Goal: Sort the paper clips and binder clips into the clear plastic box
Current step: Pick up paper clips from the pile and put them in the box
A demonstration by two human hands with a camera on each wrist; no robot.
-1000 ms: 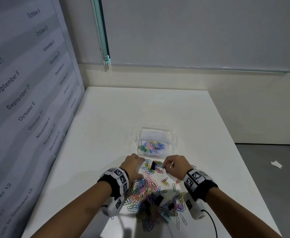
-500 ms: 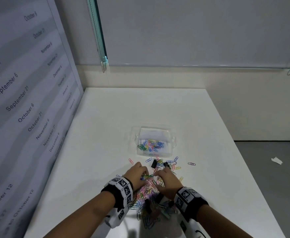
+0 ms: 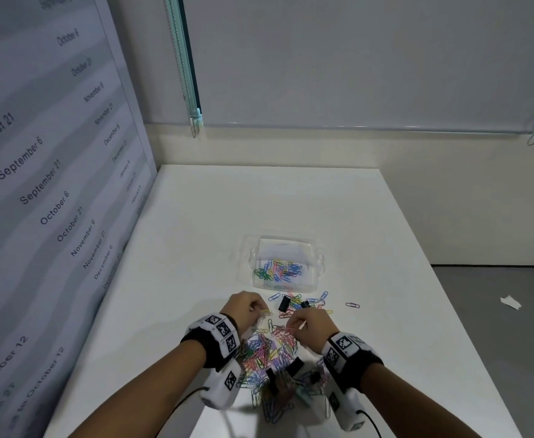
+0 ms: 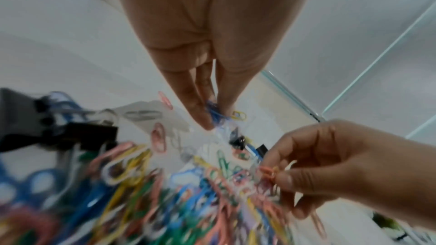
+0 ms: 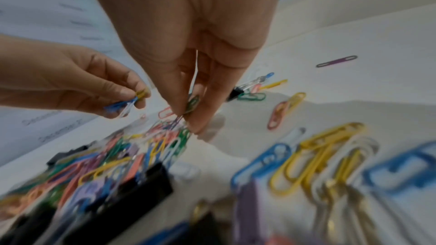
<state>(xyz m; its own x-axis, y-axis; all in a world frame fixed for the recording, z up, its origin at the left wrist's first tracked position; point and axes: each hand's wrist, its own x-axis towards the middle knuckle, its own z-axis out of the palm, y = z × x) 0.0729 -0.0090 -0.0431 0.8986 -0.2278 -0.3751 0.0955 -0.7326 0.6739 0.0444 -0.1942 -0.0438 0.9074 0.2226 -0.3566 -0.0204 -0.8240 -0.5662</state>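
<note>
A heap of coloured paper clips (image 3: 267, 350) with black binder clips (image 3: 294, 366) lies on the white table near me. The clear plastic box (image 3: 286, 267) stands beyond it, with several coloured clips inside. My left hand (image 3: 253, 311) hovers over the heap's far left and pinches a few clips (image 4: 216, 114), blue and yellow. My right hand (image 3: 297, 327) is over the heap's far right and pinches clips (image 5: 188, 107) between thumb and fingers. More loose clips and a black binder clip (image 3: 284, 303) lie between the hands and the box.
A single purple paper clip (image 3: 352, 305) lies apart to the right. A wall panel printed with dates (image 3: 38, 184) runs along the table's left edge. The table's right edge drops to a grey floor with a paper scrap (image 3: 510, 302).
Both hands dropped back from near the box to the heap, closed on clips there, and now lift slightly apart with clips pinched.
</note>
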